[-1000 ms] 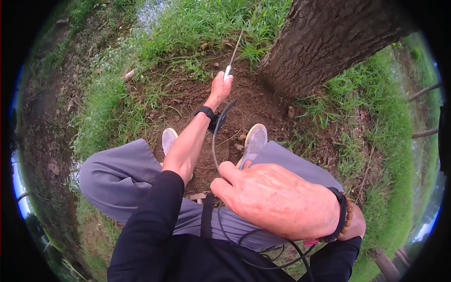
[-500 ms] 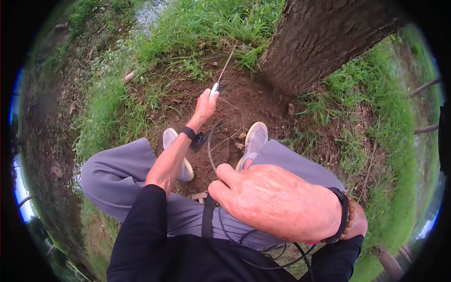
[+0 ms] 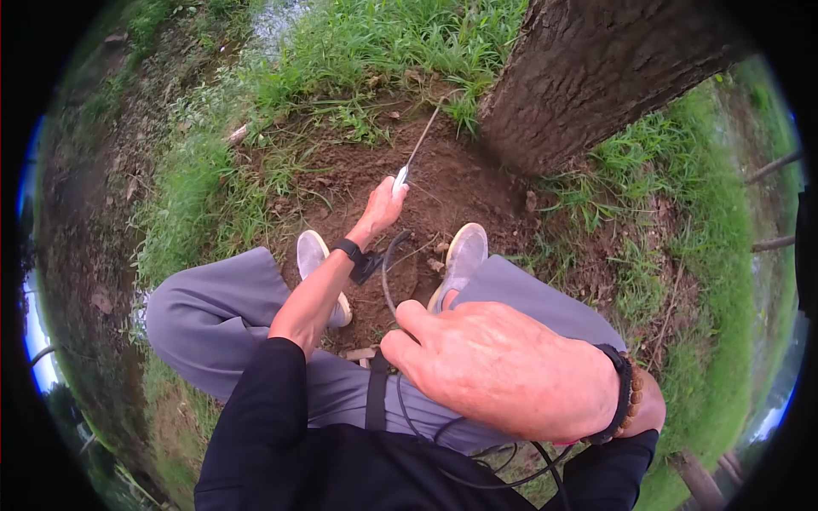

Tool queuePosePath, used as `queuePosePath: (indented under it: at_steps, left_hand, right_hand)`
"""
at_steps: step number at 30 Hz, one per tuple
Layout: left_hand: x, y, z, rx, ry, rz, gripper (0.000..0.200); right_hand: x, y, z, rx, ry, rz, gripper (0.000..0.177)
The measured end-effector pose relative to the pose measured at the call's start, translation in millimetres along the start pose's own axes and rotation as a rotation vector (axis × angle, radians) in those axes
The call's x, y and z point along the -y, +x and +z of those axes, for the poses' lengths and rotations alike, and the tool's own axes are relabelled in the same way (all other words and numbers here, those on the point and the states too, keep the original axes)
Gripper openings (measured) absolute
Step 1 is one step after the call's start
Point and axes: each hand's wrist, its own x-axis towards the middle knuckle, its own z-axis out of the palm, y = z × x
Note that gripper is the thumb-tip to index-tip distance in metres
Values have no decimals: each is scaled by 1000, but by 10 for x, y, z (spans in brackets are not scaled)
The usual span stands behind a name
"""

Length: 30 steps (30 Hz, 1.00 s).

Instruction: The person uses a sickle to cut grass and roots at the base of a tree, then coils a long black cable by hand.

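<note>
My left hand [image 3: 385,207] is closed round the pale handle [image 3: 400,178] of a thin metal rod [image 3: 423,134], whose far end reaches the grass edge near the tree. A dark device [image 3: 366,267] hangs at that wrist below a black band. Close to the camera, my right hand [image 3: 503,362] pinches a dark cable [image 3: 386,281] between thumb and forefinger; its other fingers are hidden beneath the hand. The cable's free end curves up over the bare soil [image 3: 341,179] between my shoes.
A thick tree trunk [image 3: 596,77] leans at the upper right. Grass [image 3: 383,38] surrounds the soil. My shoes [image 3: 465,255] rest on the ground, and black cable loops [image 3: 511,484] lie across my lap. Branches stick out at the right edge.
My left hand has moved slightly right and down with the rod, whose tip now lies nearer the tree. My right hand and the cable have barely moved.
</note>
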Motion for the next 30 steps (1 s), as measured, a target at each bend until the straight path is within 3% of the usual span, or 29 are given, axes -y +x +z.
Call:
queuePosePath:
  at_steps: [7,13,19,25,30]
  left_hand:
    - [-220,506,0,-271,-71,-42,37]
    - [-396,1107,181,-341,-77,-69,39]
    - [-565,1039,405,-146,-40,-80,42]
    - [-342,479,260,18,27,-39,36]
    - [-83,110,-3,12,13,1,34]
  right_hand:
    - [-14,-4,-8,-27,-1,-4,12]
    - [-2,7,-19,-16,-45,11,14]
    - [-16,31,-82,9,-18,-6,15]
    - [-11,38,-53,-12,2,-9,16]
    - [-22,13,-28,-47,-6,-16,15]
